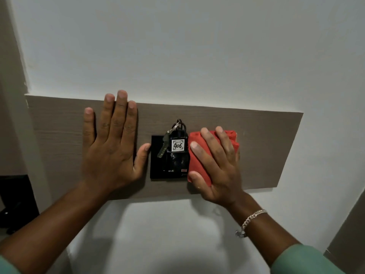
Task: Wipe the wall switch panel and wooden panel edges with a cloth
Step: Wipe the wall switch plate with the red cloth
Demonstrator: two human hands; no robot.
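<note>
A grey-brown wood-grain rectangular panel (256, 139) is seen mounted flat on a white painted wall (177, 46). A glossy black square switch plate (158, 165) is fixed near the middle of the panel, closer to its lower edge. A black key fob with a white tag marked 406 (178, 145) and a metal key (163, 148) are hung over the plate's upper half.

The left hand (110, 149) is laid flat on the panel left of the plate, fingers spread and empty; the fingertips reach the panel's top edge and the thumb tip sits just beside the plate's left edge.

A folded red textured cloth (199, 155) is pressed against the plate's right edge and the panel beside it. The right hand (219, 165) is laid over the cloth, fingers curled around it and the thumb at its lower left corner. A silver chain bracelet (250, 222) is worn on the right wrist. Green sleeves (304, 262) are visible at the bottom corners.
</note>
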